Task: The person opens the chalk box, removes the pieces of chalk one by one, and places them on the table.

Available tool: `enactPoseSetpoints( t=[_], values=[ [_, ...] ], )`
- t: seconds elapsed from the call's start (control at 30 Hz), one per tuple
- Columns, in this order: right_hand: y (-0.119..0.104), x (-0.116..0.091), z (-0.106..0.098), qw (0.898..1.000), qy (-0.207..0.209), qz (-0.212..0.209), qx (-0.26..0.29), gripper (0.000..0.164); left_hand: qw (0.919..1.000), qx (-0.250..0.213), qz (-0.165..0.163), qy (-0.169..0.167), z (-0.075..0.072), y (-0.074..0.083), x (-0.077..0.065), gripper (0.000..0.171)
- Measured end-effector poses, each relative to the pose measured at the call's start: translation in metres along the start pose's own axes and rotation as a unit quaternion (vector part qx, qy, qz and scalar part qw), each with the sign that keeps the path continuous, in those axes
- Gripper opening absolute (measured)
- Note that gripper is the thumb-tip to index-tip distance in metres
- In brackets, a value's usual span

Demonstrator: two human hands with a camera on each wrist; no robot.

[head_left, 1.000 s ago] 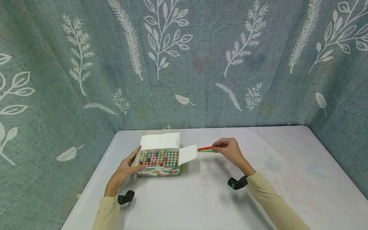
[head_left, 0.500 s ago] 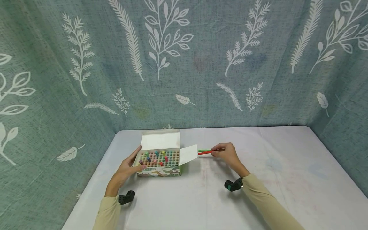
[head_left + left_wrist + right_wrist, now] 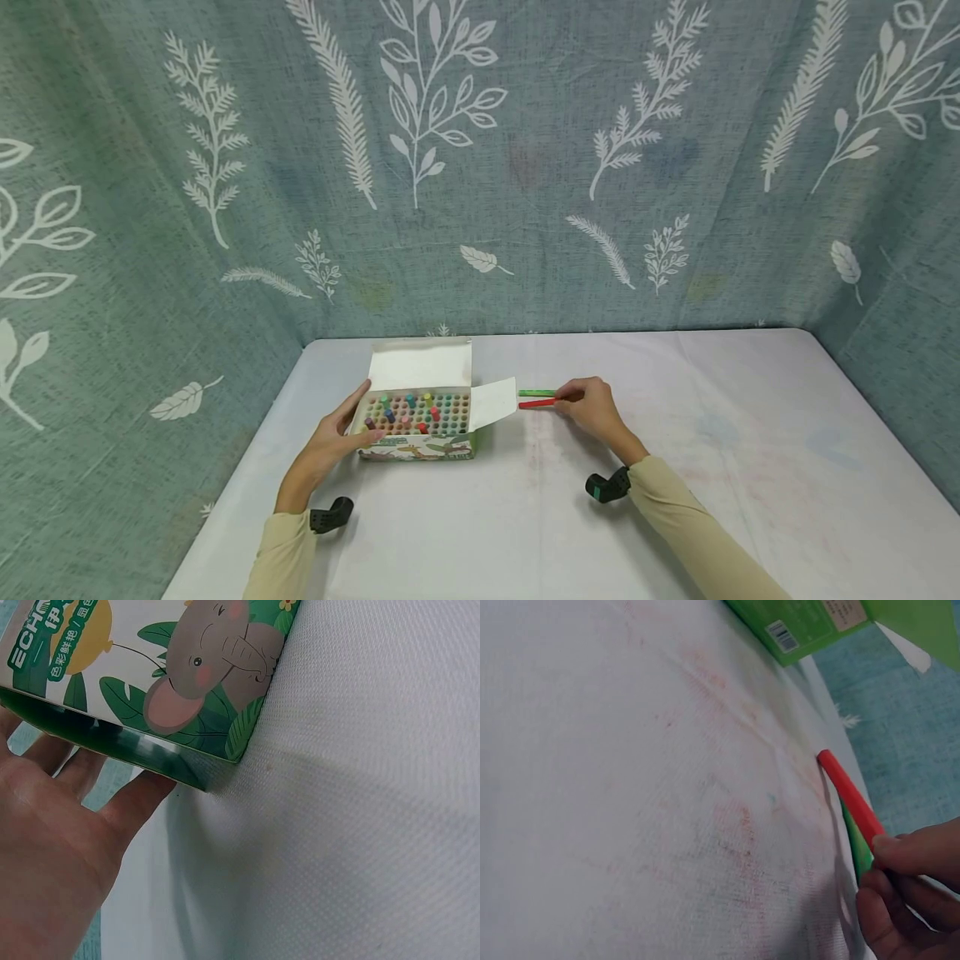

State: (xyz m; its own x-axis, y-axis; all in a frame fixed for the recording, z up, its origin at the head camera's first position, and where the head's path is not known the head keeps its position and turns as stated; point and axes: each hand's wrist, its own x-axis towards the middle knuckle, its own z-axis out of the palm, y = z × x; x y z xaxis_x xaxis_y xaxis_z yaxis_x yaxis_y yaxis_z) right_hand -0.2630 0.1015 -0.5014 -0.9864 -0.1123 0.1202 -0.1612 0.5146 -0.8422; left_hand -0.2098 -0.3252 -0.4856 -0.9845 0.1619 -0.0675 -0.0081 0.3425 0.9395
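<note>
A printed cardboard marker box [image 3: 417, 451] stands at the left with its lid raised. Several coloured marker ends stick up from its tray of holes. My left hand [image 3: 327, 443] holds the box at its left side, thumb over the front edge and fingers along the side; the left wrist view shows them by the green end flap [image 3: 150, 746]. Right of the box, my right hand [image 3: 598, 410] pinches a red marker [image 3: 847, 787] between thumb and fingers, its free end pointing toward the box. A green marker [image 3: 537, 392] lies just behind the red one, partly hidden by the hand.
A white side flap [image 3: 493, 402] juts from the box toward the markers, and the lid [image 3: 420, 364] leans back behind it. The white-covered table [image 3: 480, 525] ends at a green leaf-patterned cloth [image 3: 525, 183] behind and at both sides.
My right hand has come down and toward me with the red marker, which now lies in front of the green one, close to the table. My left hand stays on the box.
</note>
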Motion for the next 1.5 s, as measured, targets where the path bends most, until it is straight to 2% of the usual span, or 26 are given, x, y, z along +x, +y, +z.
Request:
enactPoseSetpoints(
  t=[0.13,0.6,0.8,0.97,1.23,1.4,1.5],
  values=[
    [0.0,-0.001,0.0,1.0,0.003,-0.022,-0.017,0.01,1.0,-0.002,-0.007,0.001,0.0,0.001,0.0,0.089],
    [-0.001,-0.001,-0.002,0.998,-0.016,-0.046,-0.043,0.012,0.9999,-0.001,-0.01,0.003,0.0,0.003,0.0,0.088],
    [-0.004,0.002,-0.006,0.998,-0.021,-0.038,-0.036,0.012,1.0,-0.005,-0.006,0.0,-0.001,0.001,0.001,0.088],
    [-0.015,0.002,-0.011,0.998,-0.032,-0.048,-0.016,0.011,1.0,-0.006,-0.006,0.0,0.0,0.002,0.0,0.089],
    [-0.046,0.002,-0.02,0.992,-0.03,-0.121,-0.001,0.01,1.0,-0.008,-0.003,-0.001,0.0,0.003,-0.002,0.09],
    [-0.064,0.003,-0.022,0.985,-0.029,-0.168,-0.003,0.009,0.9999,-0.013,-0.01,-0.005,0.002,0.02,-0.009,0.091],
    [-0.074,0.003,-0.023,0.982,-0.034,-0.185,0.0,0.008,0.9999,-0.01,-0.013,-0.003,0.002,0.019,-0.008,0.09]
  ],
)
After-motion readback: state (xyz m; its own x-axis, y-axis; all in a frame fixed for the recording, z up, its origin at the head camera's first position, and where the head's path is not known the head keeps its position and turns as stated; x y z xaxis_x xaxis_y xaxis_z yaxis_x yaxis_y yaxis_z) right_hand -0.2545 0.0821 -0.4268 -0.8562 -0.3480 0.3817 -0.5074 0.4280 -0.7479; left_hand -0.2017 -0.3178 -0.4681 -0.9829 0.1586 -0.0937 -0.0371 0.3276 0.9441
